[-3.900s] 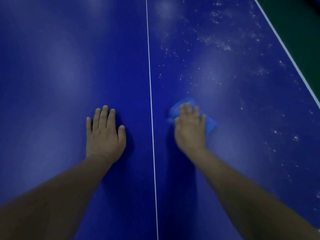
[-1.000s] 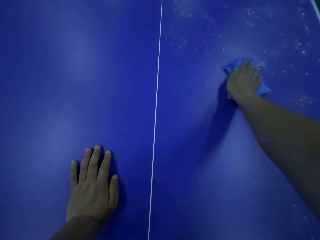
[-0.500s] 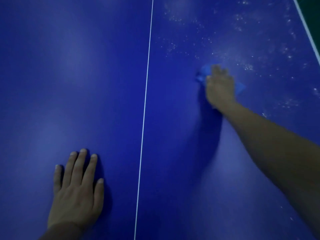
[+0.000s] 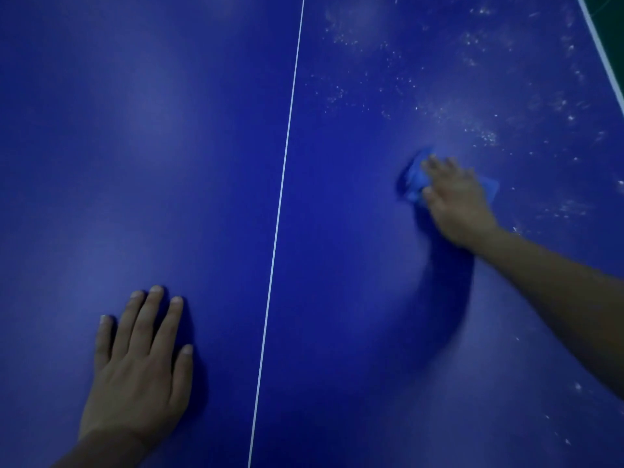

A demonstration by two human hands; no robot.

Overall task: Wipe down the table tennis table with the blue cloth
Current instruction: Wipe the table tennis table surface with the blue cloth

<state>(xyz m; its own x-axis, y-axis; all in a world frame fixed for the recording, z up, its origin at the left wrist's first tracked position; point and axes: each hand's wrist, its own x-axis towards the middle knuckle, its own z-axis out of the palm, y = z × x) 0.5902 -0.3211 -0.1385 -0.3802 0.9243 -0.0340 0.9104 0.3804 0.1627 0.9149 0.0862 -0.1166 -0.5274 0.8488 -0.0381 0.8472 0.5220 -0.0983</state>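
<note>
Fingers [image 4: 439,163] of right hand [image 4: 456,201] stretched out, pressing flat on blue cloth [image 4: 413,182], slightly blurred; cloth bunched under and left of those fingers, a corner sticking out on their right; white dust specks [image 4: 486,136] just beyond fingertips; left hand [image 4: 138,369] flat on table [image 4: 135,146], fingers straight, holding nothing; white centre line [image 4: 280,211] between both hands.

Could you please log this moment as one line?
right hand presses cloth | left hand flat on table | dust ahead
</note>
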